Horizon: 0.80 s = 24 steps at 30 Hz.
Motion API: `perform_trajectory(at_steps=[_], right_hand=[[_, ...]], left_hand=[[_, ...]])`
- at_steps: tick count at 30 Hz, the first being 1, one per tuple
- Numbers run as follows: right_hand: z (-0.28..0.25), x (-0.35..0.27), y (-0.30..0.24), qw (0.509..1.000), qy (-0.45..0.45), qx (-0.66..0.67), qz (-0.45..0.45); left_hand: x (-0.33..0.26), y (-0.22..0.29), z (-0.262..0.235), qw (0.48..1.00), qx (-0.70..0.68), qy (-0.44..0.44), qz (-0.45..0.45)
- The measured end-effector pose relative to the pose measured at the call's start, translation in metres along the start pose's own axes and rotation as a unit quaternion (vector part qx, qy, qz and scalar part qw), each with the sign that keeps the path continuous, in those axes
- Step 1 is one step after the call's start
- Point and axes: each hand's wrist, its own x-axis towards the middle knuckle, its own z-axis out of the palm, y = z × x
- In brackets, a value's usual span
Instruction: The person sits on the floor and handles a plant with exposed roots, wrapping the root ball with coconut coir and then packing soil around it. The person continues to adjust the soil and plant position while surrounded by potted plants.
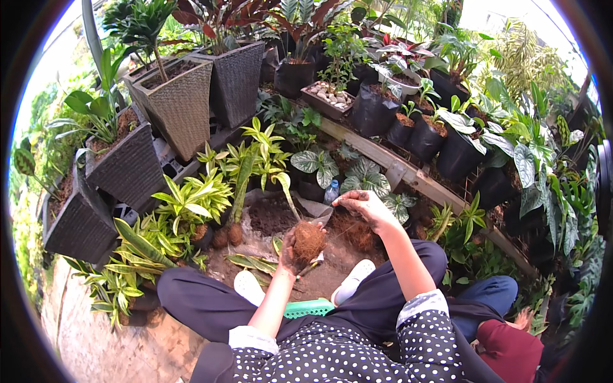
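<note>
My left hand [290,247] is wrapped round a brown ball of coconut fibre [308,241], holding it up in front of my knees. One long green leaf [287,193] rises from the top of the ball. To the right and higher, my right hand [363,205] is closed in a pinch, apart from the ball. Whatever its fingertips hold is too small to make out. Below that hand lies a loose heap of coconut fibre [353,231]. Dark soil [273,216] sits on a pale sheet [255,194] beyond the ball. Cut leaves [252,262] lie on the ground between my shoes.
A green plastic stool [308,309] is under me. Finished-looking fibre balls [235,234] and leafy plants [191,207] stand left. A small bottle [331,192] stands beyond the soil. Tall pots [172,102] and a wooden beam [408,175] border the space. A co-worker's maroon sleeve [509,350] shows right.
</note>
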Motion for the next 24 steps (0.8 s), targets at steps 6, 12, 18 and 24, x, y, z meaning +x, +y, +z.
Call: perform_trajectory(at_steps=[6, 12, 18, 24], right_hand=[[-0.008, 0.002, 0.017, 0.990, -0.040, -0.134, -0.013], [-0.016, 0.010, 0.039, 0.987, -0.033, -0.158, 0.002], [-0.012, 0.013, 0.067, 0.982, 0.024, -0.187, -0.019], [0.013, 0.017, 0.101, 0.966, 0.100, -0.238, -0.030]], left_hand=[[-0.006, 0.003, 0.009, 0.997, -0.080, 0.018, 0.001], [-0.004, 0.000, 0.001, 0.999, -0.004, -0.039, 0.011], [0.000, 0.000, 0.026, 0.995, 0.014, -0.095, 0.003], [0.005, 0.001, 0.028, 0.993, 0.072, -0.075, 0.056]])
